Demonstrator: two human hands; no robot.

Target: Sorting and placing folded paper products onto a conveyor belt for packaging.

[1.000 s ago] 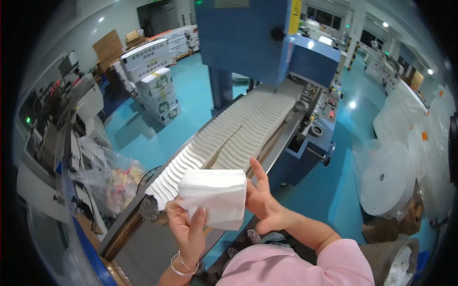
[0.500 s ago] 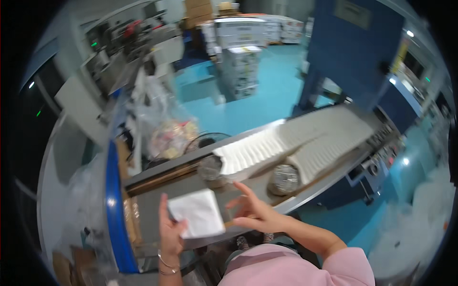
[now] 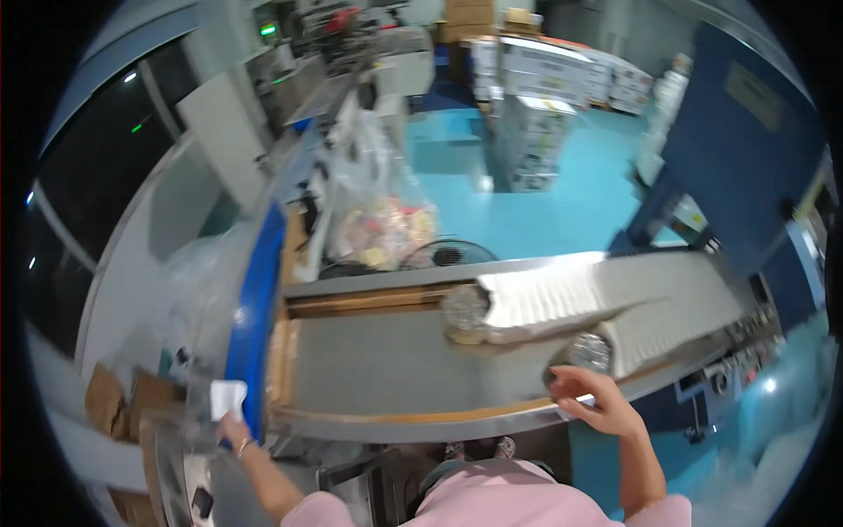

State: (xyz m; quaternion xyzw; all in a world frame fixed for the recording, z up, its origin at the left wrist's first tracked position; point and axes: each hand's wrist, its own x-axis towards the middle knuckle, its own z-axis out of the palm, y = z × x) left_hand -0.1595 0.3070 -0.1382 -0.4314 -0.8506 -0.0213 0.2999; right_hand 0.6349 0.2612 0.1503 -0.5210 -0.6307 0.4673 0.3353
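Note:
My left hand (image 3: 230, 432) reaches far to the lower left past a blue rail (image 3: 253, 316) and holds a small white stack of folded tissues (image 3: 227, 399). My right hand (image 3: 590, 400) is empty with fingers spread, resting at the front edge of the grey conveyor table (image 3: 378, 364), just below the near row of white folded tissue (image 3: 650, 338). A second, farther row of tissue (image 3: 562, 294) lies on the belt, each row ending in a round metal end cap (image 3: 464, 307).
A blue machine housing (image 3: 746, 132) stands at the right. Stacked white cartons (image 3: 536, 132) sit on the teal floor behind. A clear plastic bag of scraps (image 3: 382, 224) and a fan (image 3: 448, 255) are beyond the table. Brown cardboard boxes (image 3: 114, 395) lie at lower left.
The view swung left. My left hand carried the tissue stack from the table's front out past the blue rail; my right hand let go of it and moved right to the table edge.

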